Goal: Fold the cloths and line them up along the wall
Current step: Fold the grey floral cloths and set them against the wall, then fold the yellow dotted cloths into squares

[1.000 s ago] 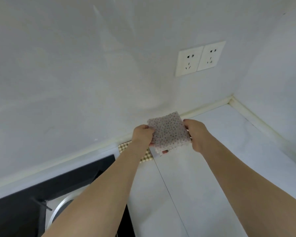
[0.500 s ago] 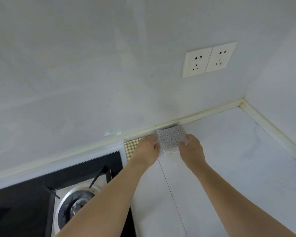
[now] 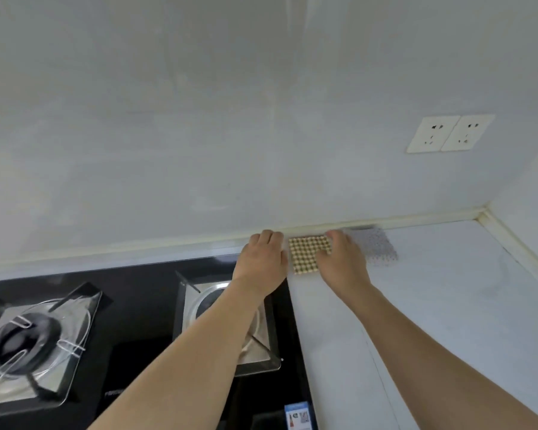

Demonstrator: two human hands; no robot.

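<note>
Head view, left hand (image 3: 263,259) flat beside checked cloth (image 3: 306,254), right hand (image 3: 342,263) open, pressing it, dotted cloth (image 3: 378,246) alongside.

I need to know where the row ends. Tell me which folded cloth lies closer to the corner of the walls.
The pale, speckled folded cloth. It lies right of the yellow checked folded cloth, which sits beside the black stove.
</note>
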